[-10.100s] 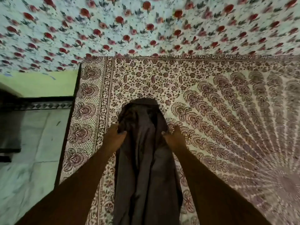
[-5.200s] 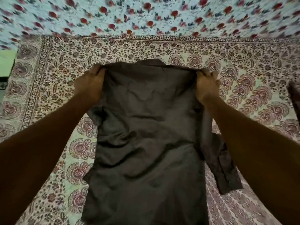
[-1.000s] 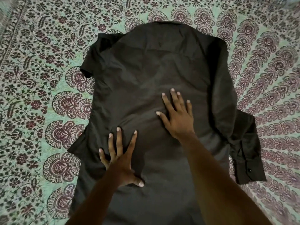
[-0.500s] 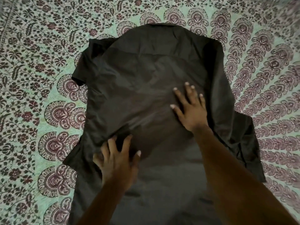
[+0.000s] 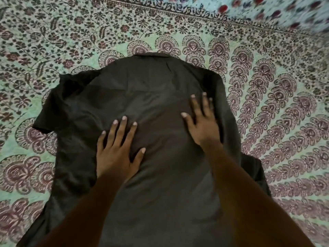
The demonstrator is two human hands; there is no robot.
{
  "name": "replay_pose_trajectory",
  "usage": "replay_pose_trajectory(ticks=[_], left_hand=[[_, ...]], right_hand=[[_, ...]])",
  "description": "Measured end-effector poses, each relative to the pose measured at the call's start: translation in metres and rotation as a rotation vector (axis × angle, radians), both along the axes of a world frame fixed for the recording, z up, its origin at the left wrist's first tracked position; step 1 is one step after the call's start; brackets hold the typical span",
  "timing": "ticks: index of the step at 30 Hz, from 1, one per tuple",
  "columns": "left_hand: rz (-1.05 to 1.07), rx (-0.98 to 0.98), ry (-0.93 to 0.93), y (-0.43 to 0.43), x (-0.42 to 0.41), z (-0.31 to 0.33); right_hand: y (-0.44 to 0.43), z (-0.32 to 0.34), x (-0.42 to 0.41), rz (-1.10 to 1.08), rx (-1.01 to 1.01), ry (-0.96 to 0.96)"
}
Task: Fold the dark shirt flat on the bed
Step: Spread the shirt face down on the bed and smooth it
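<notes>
The dark shirt (image 5: 142,90) lies spread out, back side up, on the patterned bedsheet (image 5: 53,41), its collar end pointing away from me. My left hand (image 5: 115,150) presses flat on the middle of the shirt with fingers spread. To its right, my right hand (image 5: 203,122) lies flat on the fabric near the shirt's right side, fingers straight. The left sleeve (image 5: 51,113) is bunched at the shirt's left edge. Part of the right sleeve (image 5: 256,173) shows behind my right forearm.
The sheet's dark printed border (image 5: 178,13) runs across the top, with a light floral cloth (image 5: 284,9) beyond it at the upper right. Bare sheet surrounds the shirt on the left, top and right.
Both hands have slid up the shirt toward the collar, staying flat on the fabric. The view has tilted up, bringing the sheet's border and the floral cloth into sight.
</notes>
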State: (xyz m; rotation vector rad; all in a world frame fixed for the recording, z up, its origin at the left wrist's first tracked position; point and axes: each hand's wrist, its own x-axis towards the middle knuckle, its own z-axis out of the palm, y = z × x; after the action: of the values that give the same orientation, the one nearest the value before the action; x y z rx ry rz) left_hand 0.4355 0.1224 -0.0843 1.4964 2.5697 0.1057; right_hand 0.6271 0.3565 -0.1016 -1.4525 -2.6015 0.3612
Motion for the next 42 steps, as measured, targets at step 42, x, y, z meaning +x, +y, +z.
replay_pose_trajectory(ticks=[42], left_hand=[[0.092,0.285,-0.055,0.039,-0.027,0.022]], right_hand=[[-0.046,0.003,-0.102,-0.048,0.064,-0.082]])
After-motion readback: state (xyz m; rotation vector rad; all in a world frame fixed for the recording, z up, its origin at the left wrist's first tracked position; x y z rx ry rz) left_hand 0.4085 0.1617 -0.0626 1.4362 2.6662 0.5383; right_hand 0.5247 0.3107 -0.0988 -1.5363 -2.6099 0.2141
